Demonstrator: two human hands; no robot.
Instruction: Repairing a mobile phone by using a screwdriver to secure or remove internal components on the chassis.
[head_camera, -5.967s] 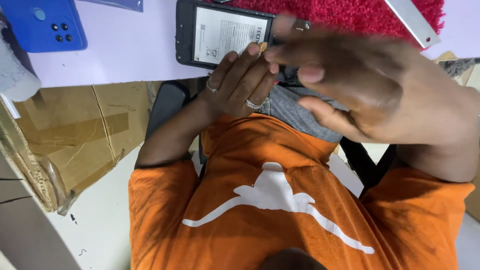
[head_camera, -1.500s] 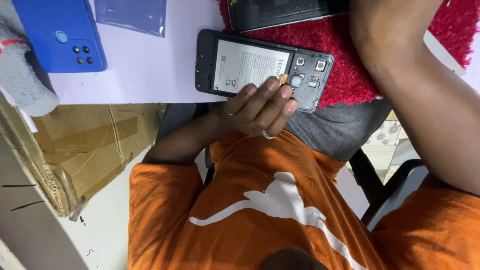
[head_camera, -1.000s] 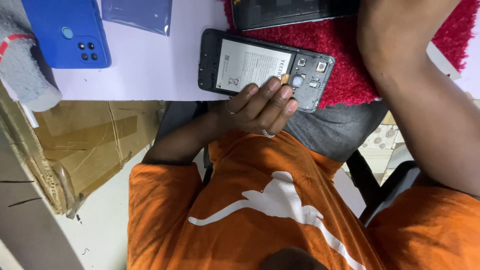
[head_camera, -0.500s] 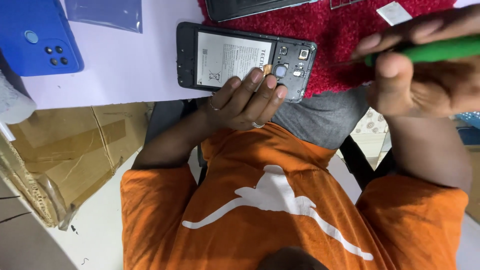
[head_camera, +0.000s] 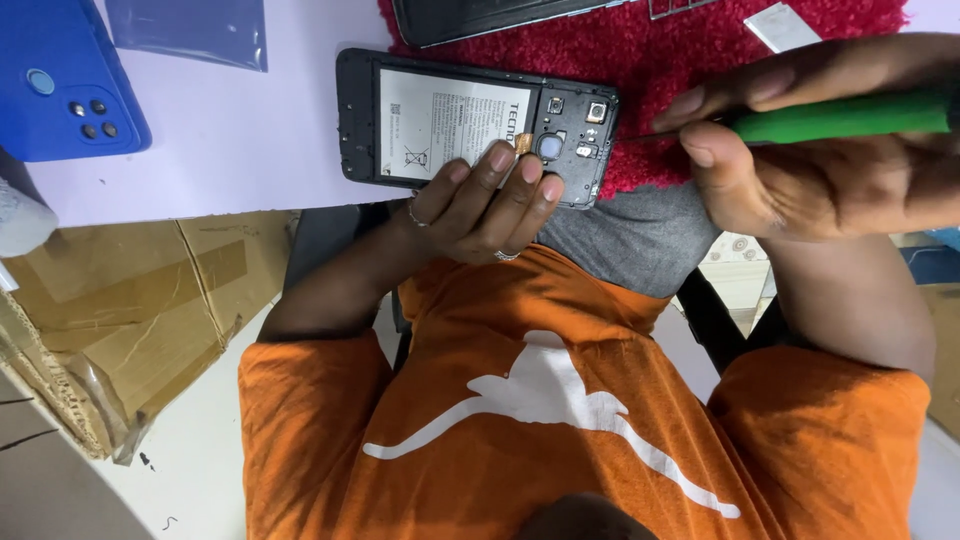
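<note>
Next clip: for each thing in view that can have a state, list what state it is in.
Opened phone: back cover off, battery exposed, lying flat.
Green-handled screwdriver: gripped, tip near the phone's camera end.
Blue back cover: detached, lying apart on the table.
Left hand: fingers pressing the phone's lower edge.
Right hand: closed around the screwdriver.
Cardboard box: torn, flattened.

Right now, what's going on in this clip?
A person in an orange shirt is working on an opened smartphone with its back cover off and its battery exposed. It lies on a white table, partly on a red mat. The left hand steadies it, while the right hand brings a green-handled screwdriver towards its camera end. A blue back cover lies nearby.
</note>
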